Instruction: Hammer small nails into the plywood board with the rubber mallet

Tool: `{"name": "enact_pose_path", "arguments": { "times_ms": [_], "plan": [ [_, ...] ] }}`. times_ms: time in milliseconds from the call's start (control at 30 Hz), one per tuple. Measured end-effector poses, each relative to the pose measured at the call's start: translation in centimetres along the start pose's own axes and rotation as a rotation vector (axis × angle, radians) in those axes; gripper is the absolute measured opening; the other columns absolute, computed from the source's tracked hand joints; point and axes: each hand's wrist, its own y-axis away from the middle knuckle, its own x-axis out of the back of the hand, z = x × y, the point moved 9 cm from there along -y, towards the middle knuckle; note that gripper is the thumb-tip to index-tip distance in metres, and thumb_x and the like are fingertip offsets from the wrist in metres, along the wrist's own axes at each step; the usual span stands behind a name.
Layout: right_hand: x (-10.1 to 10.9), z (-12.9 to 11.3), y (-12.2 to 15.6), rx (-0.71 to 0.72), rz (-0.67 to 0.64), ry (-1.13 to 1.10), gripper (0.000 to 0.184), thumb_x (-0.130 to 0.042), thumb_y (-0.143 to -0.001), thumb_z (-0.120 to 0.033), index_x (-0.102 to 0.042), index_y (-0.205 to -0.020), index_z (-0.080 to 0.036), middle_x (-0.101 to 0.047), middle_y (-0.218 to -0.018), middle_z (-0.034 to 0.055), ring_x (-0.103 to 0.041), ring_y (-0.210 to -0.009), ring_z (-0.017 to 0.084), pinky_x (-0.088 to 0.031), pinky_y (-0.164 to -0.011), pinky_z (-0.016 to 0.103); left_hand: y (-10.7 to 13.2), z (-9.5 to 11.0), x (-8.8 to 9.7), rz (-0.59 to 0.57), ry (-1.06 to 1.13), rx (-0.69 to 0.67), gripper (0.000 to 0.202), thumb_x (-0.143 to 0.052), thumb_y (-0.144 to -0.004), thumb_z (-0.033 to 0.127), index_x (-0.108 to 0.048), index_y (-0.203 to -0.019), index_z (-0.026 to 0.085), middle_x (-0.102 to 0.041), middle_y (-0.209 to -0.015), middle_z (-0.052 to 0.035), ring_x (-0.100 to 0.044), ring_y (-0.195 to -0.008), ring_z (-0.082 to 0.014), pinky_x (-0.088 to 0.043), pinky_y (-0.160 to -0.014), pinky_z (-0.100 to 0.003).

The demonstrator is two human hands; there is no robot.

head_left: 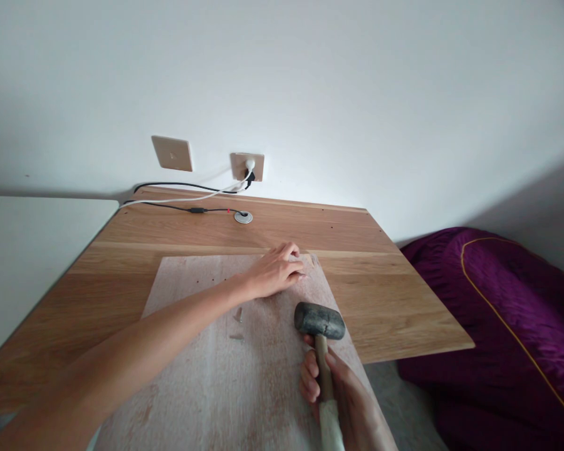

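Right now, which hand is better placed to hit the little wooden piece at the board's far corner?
Probably the right hand: it grips the mallet close by, while the left hand rests on the wooden piece.

The left hand [275,272] and its forearm cross the plywood board [192,388] diagonally, and the mallet [319,321] stands over its right edge. Between them the surface is open except for two small dowels [237,314]. Cables [183,203] and a grommet [243,217] line the desk's [395,313] far edge.

Matt black rubber mallet [319,321]; rough pale board [207,376]; smooth wood desk [395,313]
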Motion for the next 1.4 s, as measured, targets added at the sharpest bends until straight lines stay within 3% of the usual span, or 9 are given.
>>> {"name": "enact_pose_path", "arguments": {
  "times_ms": [367, 767, 1033, 1400],
  "plan": [
    [-0.4, -0.3, 0.3, -0.001, 0.016, -0.001, 0.042, -0.084, -0.086, -0.051, -0.073, -0.110, -0.018, -0.061, -0.076, -0.0015, -0.052, -0.058, 0.010, -0.041, -0.057, 0.025, 0.0, 0.2, 0.0, 0.017, -0.022, -0.017, 0.019, -0.066, -0.102, 0.032, -0.076, -0.096, 0.018, -0.054, -0.119, -0.0111, -0.058, -0.116, -0.0257, -0.052, -0.107, -0.042],
    [-0.4, -0.4, 0.8, -0.054, 0.038, 0.060, 0.045, -0.083, -0.085, -0.055, -0.071, -0.108, -0.019, -0.058, -0.072, -0.0010, -0.050, -0.059, 0.013, -0.037, -0.055, 0.026, 0.0, -0.7, 0.6, 0.059, 0.161, 0.026, 0.010, -0.077, -0.094, 0.025, -0.074, -0.088, 0.018, -0.056, -0.124, -0.0094, -0.062, -0.116, -0.0242, -0.053, -0.107, -0.042],
    [-0.3, -0.3, 0.3, -0.005, 0.014, -0.002, 0.040, -0.083, -0.087, -0.049, -0.074, -0.110, -0.018, -0.061, -0.076, -0.0011, -0.052, -0.057, 0.011, -0.041, -0.057, 0.025, 0.0, -1.1, 0.7, 0.101, 0.251, 0.038, 0.010, -0.082, -0.089, 0.020, -0.076, -0.081, 0.017, -0.058, -0.125, -0.0098, -0.063, -0.115, -0.0238, -0.054, -0.107, -0.043],
    [-0.2, -0.2, 0.0, 0.013, 0.008, 0.005, 0.040, -0.085, -0.084, -0.050, -0.074, -0.108, -0.020, -0.060, -0.075, -0.0013, -0.050, -0.056, 0.011, -0.039, -0.054, 0.026, -0.1, -1.9, 0.3, 0.083, 0.355, 0.112, 0.010, -0.084, -0.086, 0.019, -0.078, -0.078, 0.018, -0.059, -0.123, -0.0098, -0.064, -0.114, -0.0245, -0.053, -0.109, -0.046]
  ]
}}
